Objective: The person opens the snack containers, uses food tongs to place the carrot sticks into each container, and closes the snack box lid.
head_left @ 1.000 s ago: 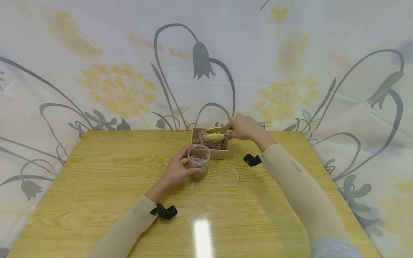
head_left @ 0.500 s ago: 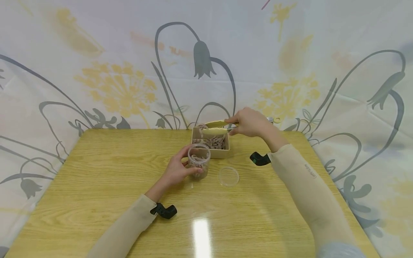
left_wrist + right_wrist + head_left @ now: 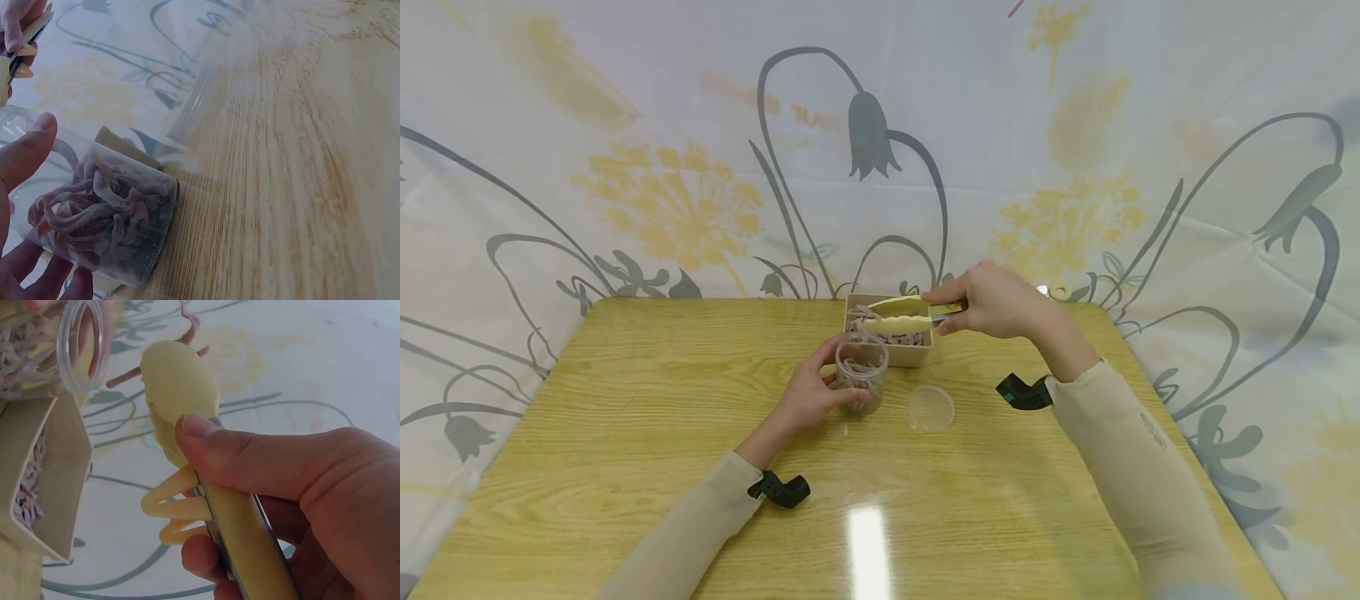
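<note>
A clear round jar (image 3: pixel 871 385) stands uncovered on the table, and my left hand (image 3: pixel 808 394) grips it, thumb on one side and fingers on the other. Tangled greyish-brown dried strips (image 3: pixel 94 209) lie inside it in the left wrist view. My right hand (image 3: pixel 1000 302) holds a pair of yellow-tipped tongs (image 3: pixel 898 324) by the metal handles. Several strips (image 3: pixel 125 377) stick out from the tongs' closed tips in the right wrist view. Those tips are above a beige rectangular box (image 3: pixel 910 357), close behind the jar's mouth. More strips (image 3: pixel 30 487) fill the box's bottom.
A clear round lid (image 3: pixel 931 409) lies flat on the wooden table (image 3: pixel 662 400), right of the jar and in front of the box. Behind the table's back edge hangs a flower-printed cloth (image 3: pixel 700 125).
The tongs first lifted and drew right with strips in them, then came forward and down toward the jar. My left hand and the jar have stayed in place.
</note>
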`<state>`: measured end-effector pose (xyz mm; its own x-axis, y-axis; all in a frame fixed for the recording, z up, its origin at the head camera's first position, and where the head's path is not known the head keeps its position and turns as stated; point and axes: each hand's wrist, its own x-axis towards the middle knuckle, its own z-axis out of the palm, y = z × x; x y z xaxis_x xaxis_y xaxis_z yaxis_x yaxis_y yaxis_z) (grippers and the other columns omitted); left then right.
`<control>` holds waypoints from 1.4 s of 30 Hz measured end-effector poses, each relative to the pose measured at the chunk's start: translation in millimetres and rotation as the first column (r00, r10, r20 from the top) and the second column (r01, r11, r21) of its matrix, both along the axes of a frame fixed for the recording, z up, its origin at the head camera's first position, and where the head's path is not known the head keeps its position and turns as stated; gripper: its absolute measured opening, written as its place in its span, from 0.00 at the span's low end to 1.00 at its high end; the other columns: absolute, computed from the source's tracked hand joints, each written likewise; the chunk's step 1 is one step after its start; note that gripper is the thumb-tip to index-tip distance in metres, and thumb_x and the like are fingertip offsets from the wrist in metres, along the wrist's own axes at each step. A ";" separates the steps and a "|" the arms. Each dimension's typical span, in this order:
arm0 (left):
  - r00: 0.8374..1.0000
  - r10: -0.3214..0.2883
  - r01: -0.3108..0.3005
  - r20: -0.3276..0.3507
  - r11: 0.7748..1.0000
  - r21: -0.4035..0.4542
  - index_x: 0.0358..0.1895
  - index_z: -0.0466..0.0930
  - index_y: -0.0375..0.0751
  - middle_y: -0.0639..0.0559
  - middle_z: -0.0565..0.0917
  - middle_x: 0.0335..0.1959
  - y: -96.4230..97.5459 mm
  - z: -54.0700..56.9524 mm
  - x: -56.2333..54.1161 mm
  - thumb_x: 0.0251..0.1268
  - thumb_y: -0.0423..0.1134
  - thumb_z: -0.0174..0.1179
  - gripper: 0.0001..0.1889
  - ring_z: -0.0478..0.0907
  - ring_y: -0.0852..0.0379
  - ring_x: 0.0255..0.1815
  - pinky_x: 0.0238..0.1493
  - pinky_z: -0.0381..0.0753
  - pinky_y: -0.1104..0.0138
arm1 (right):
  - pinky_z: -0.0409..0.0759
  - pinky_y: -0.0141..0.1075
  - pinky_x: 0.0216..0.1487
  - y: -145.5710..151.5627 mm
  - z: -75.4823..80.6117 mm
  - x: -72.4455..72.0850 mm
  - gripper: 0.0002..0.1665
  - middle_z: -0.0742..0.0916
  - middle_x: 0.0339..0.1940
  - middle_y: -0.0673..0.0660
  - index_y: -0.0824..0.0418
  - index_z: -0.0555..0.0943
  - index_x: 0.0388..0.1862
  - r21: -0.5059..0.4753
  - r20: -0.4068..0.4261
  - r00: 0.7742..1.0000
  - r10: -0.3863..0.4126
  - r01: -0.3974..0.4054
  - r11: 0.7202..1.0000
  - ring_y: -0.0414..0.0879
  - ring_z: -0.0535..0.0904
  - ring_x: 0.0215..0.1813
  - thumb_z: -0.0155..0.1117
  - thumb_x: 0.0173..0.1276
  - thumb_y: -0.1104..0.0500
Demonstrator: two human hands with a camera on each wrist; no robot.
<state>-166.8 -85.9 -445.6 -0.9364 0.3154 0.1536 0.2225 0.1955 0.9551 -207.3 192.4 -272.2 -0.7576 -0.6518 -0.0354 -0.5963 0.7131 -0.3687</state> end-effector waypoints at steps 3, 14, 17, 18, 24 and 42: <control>1.000 -0.005 0.005 0.011 1.000 -0.011 0.74 0.61 0.35 0.31 0.71 0.63 0.6 14.0 6.5 0.52 0.25 0.74 0.45 0.67 0.37 0.67 0.65 0.71 0.46 | 0.84 0.41 0.44 1.2 -2.4 1.9 0.28 0.88 0.51 0.54 0.59 0.82 0.60 -0.026 0.048 0.999 0.025 -0.024 0.999 0.42 0.86 0.38 0.77 0.60 0.57; 1.000 0.003 -0.003 0.005 1.000 -0.009 0.76 0.60 0.39 0.34 0.72 0.63 -1.3 -6.0 -2.2 0.51 0.27 0.75 0.47 0.67 0.39 0.67 0.65 0.71 0.47 | 0.80 0.36 0.40 1.0 -18.3 -3.2 0.28 0.84 0.58 0.59 0.62 0.82 0.60 -0.045 0.146 0.988 0.055 -0.049 0.998 0.39 0.84 0.35 0.76 0.61 0.59; 1.000 0.002 -0.002 -0.006 1.000 -0.003 0.76 0.62 0.42 0.37 0.73 0.63 -1.9 -9.7 -3.3 0.50 0.29 0.76 0.47 0.69 0.41 0.66 0.64 0.73 0.48 | 0.77 0.36 0.36 -1.1 -20.6 -4.2 0.28 0.84 0.58 0.58 0.61 0.82 0.61 -0.010 0.140 0.990 0.033 -0.032 0.999 0.37 0.79 0.28 0.75 0.62 0.57; 1.000 0.001 -0.001 -0.008 1.000 -0.001 0.76 0.62 0.43 0.38 0.74 0.62 -2.1 -10.5 -3.5 0.50 0.30 0.77 0.47 0.69 0.42 0.66 0.64 0.73 0.49 | 0.76 0.36 0.35 -1.8 -20.9 -4.1 0.28 0.84 0.59 0.57 0.60 0.82 0.61 0.002 0.138 0.990 0.022 -0.022 1.000 0.37 0.77 0.25 0.75 0.62 0.57; 0.999 0.000 -0.001 -0.034 1.000 -0.009 0.75 0.63 0.45 0.40 0.75 0.61 -2.4 -12.6 -4.0 0.50 0.32 0.77 0.47 0.70 0.44 0.65 0.62 0.75 0.50 | 0.77 0.37 0.37 -6.0 -20.2 -0.3 0.29 0.84 0.60 0.52 0.55 0.82 0.62 0.072 0.080 0.997 -0.020 0.014 0.997 0.36 0.78 0.26 0.75 0.62 0.54; 0.999 0.005 -0.006 -0.041 1.000 -0.023 0.75 0.64 0.48 0.42 0.75 0.60 -3.8 -13.7 -5.0 0.49 0.33 0.78 0.47 0.71 0.45 0.64 0.62 0.75 0.49 | 0.76 0.39 0.37 -11.8 -15.4 8.3 0.33 0.83 0.61 0.49 0.52 0.80 0.65 0.167 0.030 0.998 -0.047 0.041 0.985 0.38 0.77 0.23 0.76 0.61 0.51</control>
